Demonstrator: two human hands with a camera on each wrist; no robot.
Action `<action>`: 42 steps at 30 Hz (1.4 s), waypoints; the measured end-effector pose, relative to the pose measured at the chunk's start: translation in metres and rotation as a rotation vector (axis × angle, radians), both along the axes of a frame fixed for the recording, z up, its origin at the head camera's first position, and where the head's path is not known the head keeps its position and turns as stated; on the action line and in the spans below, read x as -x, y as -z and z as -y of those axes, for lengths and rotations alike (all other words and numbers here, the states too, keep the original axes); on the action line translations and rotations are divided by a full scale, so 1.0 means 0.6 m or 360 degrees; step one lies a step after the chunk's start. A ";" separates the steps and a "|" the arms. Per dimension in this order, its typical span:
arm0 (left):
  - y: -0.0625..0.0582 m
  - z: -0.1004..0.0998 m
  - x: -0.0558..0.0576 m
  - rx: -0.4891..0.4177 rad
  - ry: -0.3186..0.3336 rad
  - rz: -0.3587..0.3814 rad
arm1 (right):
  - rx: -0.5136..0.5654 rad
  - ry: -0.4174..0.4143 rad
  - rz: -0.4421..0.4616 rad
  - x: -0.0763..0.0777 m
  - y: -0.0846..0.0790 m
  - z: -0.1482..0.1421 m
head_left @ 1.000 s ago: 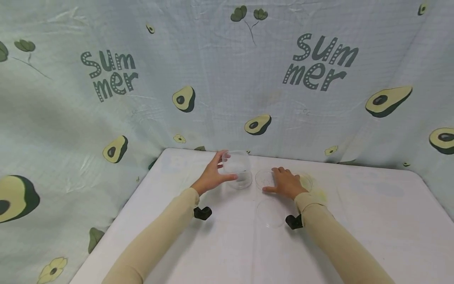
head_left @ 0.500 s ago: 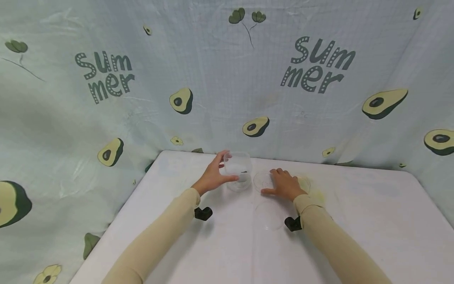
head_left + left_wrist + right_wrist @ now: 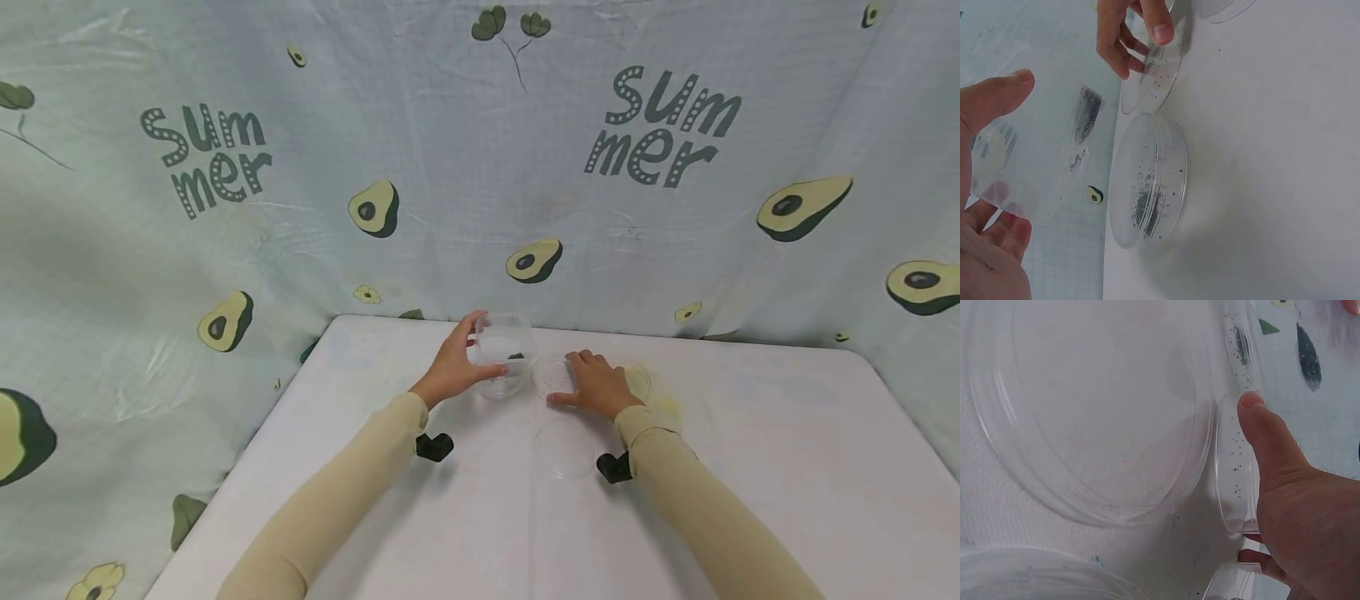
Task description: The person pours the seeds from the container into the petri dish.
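In my left hand [image 3: 459, 364] I grip a clear plastic container [image 3: 1038, 150], thumb and fingers on opposite sides. Dark fine grains [image 3: 1088, 115] lie against its wall. Just below it in the head view, a petri dish [image 3: 1179, 169] rests on the table, with dark grains heaped inside. My right hand [image 3: 600, 386] spans a second petri dish [image 3: 1235, 475], thumb at its near rim and fingers at the opposite edge. Scattered dark specks dot this dish, which stands right beside the first.
A clear round dish or lid [image 3: 566, 450] lies nearer to me on the white table [image 3: 450, 533]. Right of my right hand sits another round dish [image 3: 639, 380] with a yellowish tint. A printed curtain [image 3: 450, 150] hangs behind the table's back edge.
The dark grains in the container now show as a clump near its lower right side in the head view. Both hands keep nearly the same places; the head view has shifted slightly.
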State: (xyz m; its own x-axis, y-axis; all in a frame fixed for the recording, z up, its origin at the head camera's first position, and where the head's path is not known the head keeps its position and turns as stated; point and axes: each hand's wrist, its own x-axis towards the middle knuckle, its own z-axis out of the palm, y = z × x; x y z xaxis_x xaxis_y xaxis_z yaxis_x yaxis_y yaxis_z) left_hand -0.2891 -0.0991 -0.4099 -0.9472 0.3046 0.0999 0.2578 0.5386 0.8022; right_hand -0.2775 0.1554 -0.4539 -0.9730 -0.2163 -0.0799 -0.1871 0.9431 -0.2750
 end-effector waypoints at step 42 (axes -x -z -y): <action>-0.009 -0.032 0.008 0.0086 0.0059 -0.0117 | 0.0032 -0.0008 0.0026 -0.001 -0.006 -0.003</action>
